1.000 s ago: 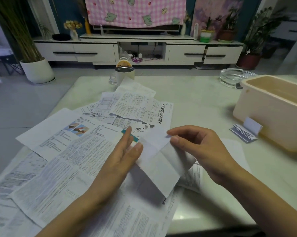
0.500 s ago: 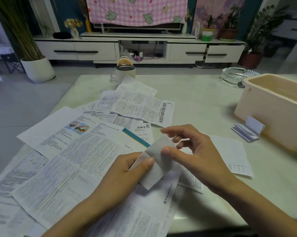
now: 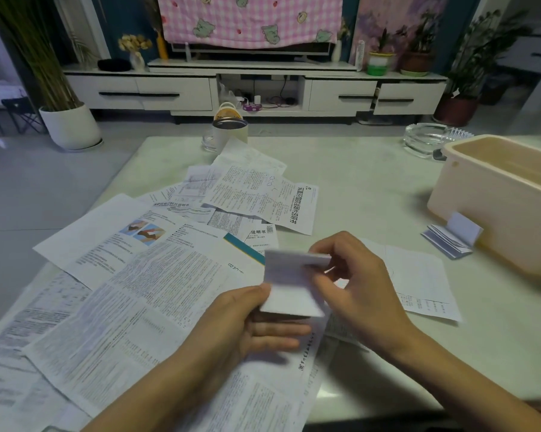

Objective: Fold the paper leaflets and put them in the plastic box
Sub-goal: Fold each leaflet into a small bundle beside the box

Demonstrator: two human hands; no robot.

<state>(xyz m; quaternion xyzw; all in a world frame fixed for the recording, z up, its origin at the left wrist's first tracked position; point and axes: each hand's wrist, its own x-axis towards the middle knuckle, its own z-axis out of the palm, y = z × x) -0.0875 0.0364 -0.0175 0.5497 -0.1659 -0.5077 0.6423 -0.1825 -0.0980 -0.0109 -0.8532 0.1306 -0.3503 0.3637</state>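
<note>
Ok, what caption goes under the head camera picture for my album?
Left hand and right hand hold a folded leaflet over scattered papers, near the plastic box.

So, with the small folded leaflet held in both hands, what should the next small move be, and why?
Probably press the top crease flat. The folded leaflet is already small, but its upper flap seems raised between the left hand and the right hand; the plastic box stands open at the right.

Dim, bluish indoor light — soft shadows, motion blur on fingers [image 3: 281,330], wide-angle bending at edges.
</note>
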